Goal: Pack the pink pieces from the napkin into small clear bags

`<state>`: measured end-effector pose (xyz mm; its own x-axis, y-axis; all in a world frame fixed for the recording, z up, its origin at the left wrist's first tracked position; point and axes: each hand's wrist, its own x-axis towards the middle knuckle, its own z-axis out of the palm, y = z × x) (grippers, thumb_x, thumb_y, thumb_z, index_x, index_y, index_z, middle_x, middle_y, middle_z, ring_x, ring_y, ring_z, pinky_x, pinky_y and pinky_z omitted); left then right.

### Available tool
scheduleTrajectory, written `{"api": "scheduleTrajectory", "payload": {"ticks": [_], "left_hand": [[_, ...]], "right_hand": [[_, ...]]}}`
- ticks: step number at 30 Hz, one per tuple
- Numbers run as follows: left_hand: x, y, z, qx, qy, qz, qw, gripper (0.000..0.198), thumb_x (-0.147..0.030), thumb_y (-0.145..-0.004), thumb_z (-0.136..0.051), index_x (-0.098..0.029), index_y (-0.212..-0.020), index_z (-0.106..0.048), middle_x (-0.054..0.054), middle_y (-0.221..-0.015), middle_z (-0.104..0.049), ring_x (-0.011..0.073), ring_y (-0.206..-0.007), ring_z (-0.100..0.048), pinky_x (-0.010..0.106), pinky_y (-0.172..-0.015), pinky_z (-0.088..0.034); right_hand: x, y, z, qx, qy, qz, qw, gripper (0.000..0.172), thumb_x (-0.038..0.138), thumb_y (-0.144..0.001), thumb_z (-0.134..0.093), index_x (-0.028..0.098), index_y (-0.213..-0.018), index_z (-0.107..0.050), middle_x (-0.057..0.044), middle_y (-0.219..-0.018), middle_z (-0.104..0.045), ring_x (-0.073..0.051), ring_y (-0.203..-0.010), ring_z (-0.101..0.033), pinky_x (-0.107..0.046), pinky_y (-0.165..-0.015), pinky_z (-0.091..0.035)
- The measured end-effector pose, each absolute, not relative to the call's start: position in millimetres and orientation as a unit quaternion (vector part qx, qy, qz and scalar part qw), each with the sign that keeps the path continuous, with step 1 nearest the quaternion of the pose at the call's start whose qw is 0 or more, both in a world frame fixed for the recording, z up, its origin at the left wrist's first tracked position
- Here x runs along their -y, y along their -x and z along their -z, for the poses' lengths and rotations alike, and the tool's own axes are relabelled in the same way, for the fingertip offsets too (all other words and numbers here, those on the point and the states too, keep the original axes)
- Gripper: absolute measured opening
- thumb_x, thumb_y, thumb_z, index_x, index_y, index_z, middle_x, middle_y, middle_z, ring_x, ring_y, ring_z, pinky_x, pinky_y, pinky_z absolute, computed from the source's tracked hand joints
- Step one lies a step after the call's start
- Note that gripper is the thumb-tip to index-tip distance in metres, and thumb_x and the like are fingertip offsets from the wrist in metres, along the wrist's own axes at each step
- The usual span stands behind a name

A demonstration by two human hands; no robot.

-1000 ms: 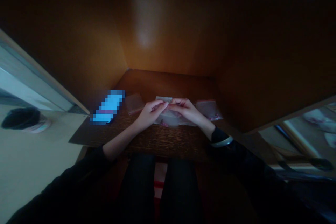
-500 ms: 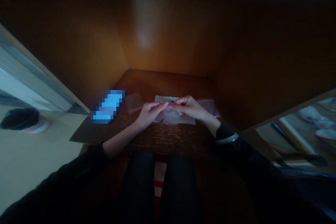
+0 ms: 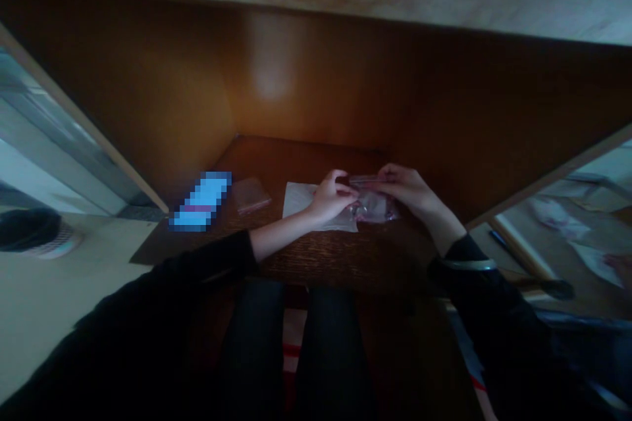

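You are holding a small clear plastic bag (image 3: 372, 206) in your right hand (image 3: 407, 187), while your left hand (image 3: 332, 198) is resting just beside it, on a white paper (image 3: 299, 200).

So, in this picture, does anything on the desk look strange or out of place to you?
The blue pixelated patch lying slantwise at the left of the dark wooden desk stands out: the object under it cannot be identified. Nothing looks spilled.
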<state>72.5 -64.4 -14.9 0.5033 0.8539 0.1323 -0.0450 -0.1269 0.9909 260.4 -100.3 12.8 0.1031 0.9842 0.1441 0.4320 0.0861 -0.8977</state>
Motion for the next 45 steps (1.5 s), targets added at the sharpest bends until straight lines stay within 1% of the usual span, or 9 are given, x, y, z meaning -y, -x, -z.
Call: {"api": "scheduleTrajectory", "payload": {"ticks": [5, 10, 14, 18, 20, 27, 31, 39, 45], "left_hand": [[63.1, -107.9, 30.0, -0.368, -0.702, -0.356, 0.496, 0.072, 0.005, -0.07, -0.064, -0.011, -0.133, -0.034, 0.015, -0.104, -0.065, 0.0205, -0.091, -0.064, 0.036, -0.083, -0.052], [61.9, -107.0, 41.9, -0.356, -0.713, -0.35, 0.493, 0.087, 0.0, -0.068, -0.068, -0.015, -0.142, -0.025, 0.023, -0.133, -0.051, 0.0257, -0.11, -0.058, 0.041, -0.094, -0.047], [53.4, -78.4, 34.4, -0.337, -0.728, -0.374, 0.465, 0.075, -0.005, -0.07, -0.069, -0.016, -0.137, -0.037, 0.023, -0.145, -0.04, 0.0309, -0.127, -0.048, 0.047, -0.103, -0.041], [37.9, -36.9, 17.8, -0.365, -0.742, -0.377, 0.417, 0.057, -0.014, -0.074, -0.068, -0.01, -0.127, -0.049, 0.021, -0.135, -0.052, 0.0285, -0.117, -0.056, 0.045, -0.099, -0.045], [31.4, -13.6, 11.2, -0.391, -0.756, -0.386, 0.355, 0.051, -0.012, -0.073, -0.068, -0.008, -0.121, -0.053, 0.02, -0.129, -0.056, 0.0268, -0.115, -0.058, 0.042, -0.098, -0.046], [36.4, 71.4, 6.5, -0.459, -0.837, -0.254, 0.157, 0.027, -0.026, -0.077, -0.068, -0.012, -0.1, -0.064, 0.013, -0.103, -0.068, 0.0239, -0.093, -0.064, 0.039, -0.086, -0.048], [45.0, 100.6, 14.2, -0.439, -0.857, -0.215, 0.164, 0.013, -0.027, -0.076, -0.067, -0.016, -0.083, -0.068, 0.006, -0.087, -0.07, 0.0179, -0.077, -0.063, 0.03, -0.074, -0.047], [47.1, 113.9, 21.6, -0.46, -0.852, -0.201, 0.149, 0.027, -0.037, -0.085, -0.055, -0.018, -0.08, -0.074, 0.007, -0.075, -0.074, 0.0167, -0.061, -0.061, 0.026, -0.059, -0.04], [38.8, 119.2, 16.2, -0.435, -0.864, -0.198, 0.158, 0.026, -0.038, -0.083, -0.057, -0.019, -0.08, -0.074, 0.007, -0.078, -0.075, 0.0167, -0.064, -0.062, 0.027, -0.063, -0.041]], "right_hand": [[84.8, -285.3, 17.7, 0.528, 0.68, -0.251, 0.442, 0.037, 0.031, -0.056, -0.075, 0.019, -0.086, -0.056, -0.004, -0.076, -0.064, -0.018, -0.067, -0.061, -0.029, -0.056, -0.046], [81.8, -293.9, 33.5, 0.543, 0.715, -0.182, 0.402, 0.049, 0.027, -0.06, -0.068, 0.016, -0.107, -0.058, -0.008, -0.079, -0.066, -0.023, -0.068, -0.063, -0.034, -0.058, -0.048], [85.0, -287.3, 29.4, 0.558, 0.733, -0.05, 0.387, 0.044, 0.026, -0.066, -0.063, 0.014, -0.108, -0.061, -0.013, -0.09, -0.066, -0.028, -0.08, -0.063, -0.042, -0.068, -0.05], [89.1, -256.6, 12.3, 0.603, 0.69, 0.044, 0.398, 0.037, 0.025, -0.072, -0.059, 0.014, -0.107, -0.063, -0.016, -0.103, -0.064, -0.032, -0.099, -0.06, -0.048, -0.083, -0.048], [89.4, -233.9, 4.4, 0.642, 0.643, 0.002, 0.418, 0.027, 0.024, -0.076, -0.056, 0.015, -0.099, -0.065, -0.015, -0.103, -0.065, -0.028, -0.095, -0.062, -0.045, -0.084, -0.049], [82.6, -160.9, 10.7, 0.658, 0.491, -0.41, 0.397, 0.013, 0.027, -0.078, -0.063, 0.016, -0.085, -0.065, -0.002, -0.072, -0.066, -0.012, -0.06, -0.06, -0.028, -0.059, -0.05], [81.7, -140.9, 23.9, 0.576, 0.455, -0.577, 0.358, 0.008, 0.024, -0.078, -0.065, 0.018, -0.083, -0.064, -0.001, -0.067, -0.066, -0.012, -0.057, -0.063, -0.026, -0.055, -0.052], [80.5, -136.2, 33.3, 0.56, 0.458, -0.607, 0.329, 0.009, 0.014, -0.075, -0.065, 0.021, -0.081, -0.066, 0.001, -0.07, -0.067, -0.01, -0.053, -0.06, -0.022, -0.047, -0.049], [83.2, -137.4, 32.3, 0.601, 0.428, -0.597, 0.314, 0.022, 0.006, -0.07, -0.059, 0.021, -0.083, -0.069, 0.001, -0.075, -0.066, -0.009, -0.053, -0.057, -0.02, -0.043, -0.045]]}}
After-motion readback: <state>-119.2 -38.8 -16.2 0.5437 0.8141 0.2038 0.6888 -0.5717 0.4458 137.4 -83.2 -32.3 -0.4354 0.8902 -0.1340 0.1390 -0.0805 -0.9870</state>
